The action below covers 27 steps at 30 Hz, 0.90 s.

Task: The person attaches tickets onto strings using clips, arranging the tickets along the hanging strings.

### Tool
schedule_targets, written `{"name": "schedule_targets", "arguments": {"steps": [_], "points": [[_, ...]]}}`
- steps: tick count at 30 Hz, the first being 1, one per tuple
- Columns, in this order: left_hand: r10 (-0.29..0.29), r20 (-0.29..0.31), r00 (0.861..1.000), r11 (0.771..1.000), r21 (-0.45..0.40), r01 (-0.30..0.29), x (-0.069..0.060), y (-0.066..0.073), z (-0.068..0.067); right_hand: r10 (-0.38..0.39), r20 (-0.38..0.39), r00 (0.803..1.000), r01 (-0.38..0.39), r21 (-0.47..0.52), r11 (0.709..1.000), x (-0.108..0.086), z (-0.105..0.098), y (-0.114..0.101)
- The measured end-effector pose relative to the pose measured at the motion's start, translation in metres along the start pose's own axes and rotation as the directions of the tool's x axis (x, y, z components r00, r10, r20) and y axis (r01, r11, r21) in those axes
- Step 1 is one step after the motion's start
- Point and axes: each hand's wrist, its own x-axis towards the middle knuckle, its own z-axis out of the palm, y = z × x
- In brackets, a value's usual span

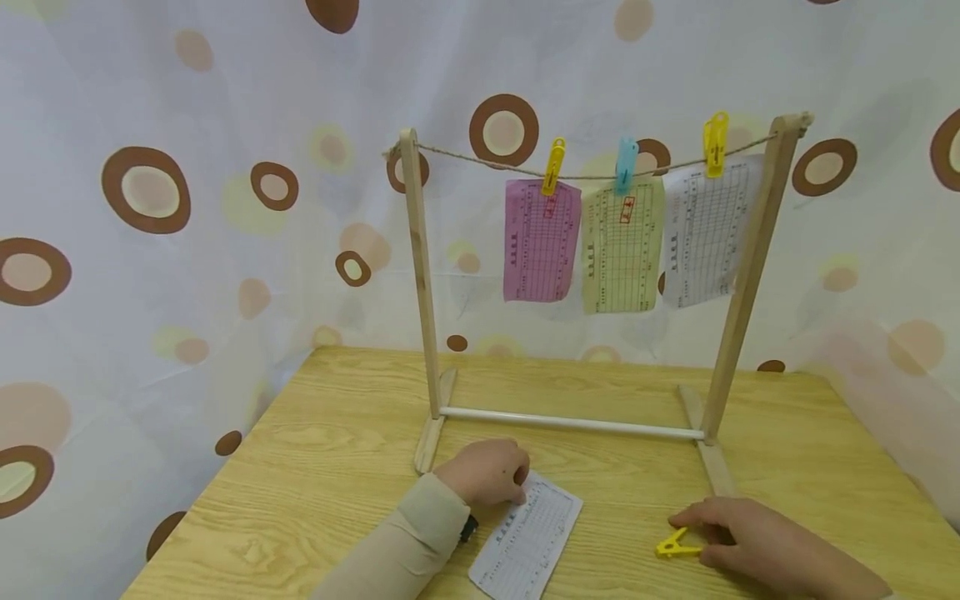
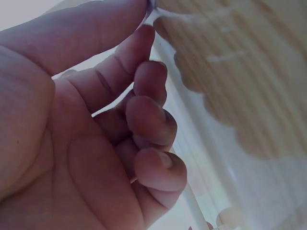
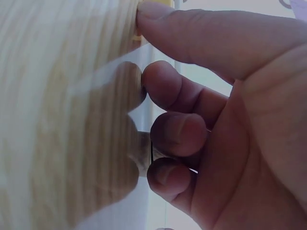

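Note:
A printed white paper slip lies on the wooden table, its far end at the fingers of my left hand. In the left wrist view, the thumb and forefinger of the left hand come together at a pale edge, pinching the slip; the other fingers are curled. Farther right, a yellow clothespin rests low at the table, pinched by the thumb and forefinger of my right hand. Only a sliver of yellow clothespin shows behind the right thumb in the right wrist view.
A wooden rack with a white crossbar stands behind the hands. From its string hang a pink slip, a yellow-green slip and a white slip, held by yellow and blue clothespins. A patterned curtain closes the back.

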Motion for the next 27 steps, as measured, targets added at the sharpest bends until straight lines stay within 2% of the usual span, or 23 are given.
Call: {"name": "schedule_targets", "arguments": {"steps": [5, 10, 14, 17, 24, 27], "points": [[0.030, -0.015, 0.999, 1.000, 0.010, -0.029, 0.002, -0.002, -0.002, -0.044, -0.031, 0.999, 0.043, -0.009, 0.999, 0.001, 0.000, -0.002], [0.064, -0.031, 0.997, 0.997, 0.032, -0.063, 0.005, -0.003, -0.002, -0.021, -0.049, 0.999, 0.021, -0.014, 1.000, 0.002, -0.001, -0.002], [0.067, -0.071, 0.995, 0.998, 0.012, -0.066, 0.008, -0.003, -0.002, -0.002, -0.073, 0.997, 0.000, -0.033, 0.999, 0.001, 0.000, -0.002], [0.061, -0.109, 0.992, 0.998, -0.020, -0.063, 0.009, -0.003, -0.002, -0.028, -0.111, 0.993, 0.023, -0.043, 0.999, 0.001, 0.002, -0.002], [0.021, -0.187, 0.982, 0.989, -0.141, -0.048, 0.008, -0.003, -0.008, -0.112, -0.249, 0.962, 0.093, -0.087, 0.992, 0.005, 0.003, -0.008], [0.041, -0.233, 0.972, 0.991, -0.113, -0.069, 0.007, -0.003, -0.009, -0.156, -0.309, 0.938, 0.126, -0.113, 0.986, 0.006, 0.003, -0.010]]}}
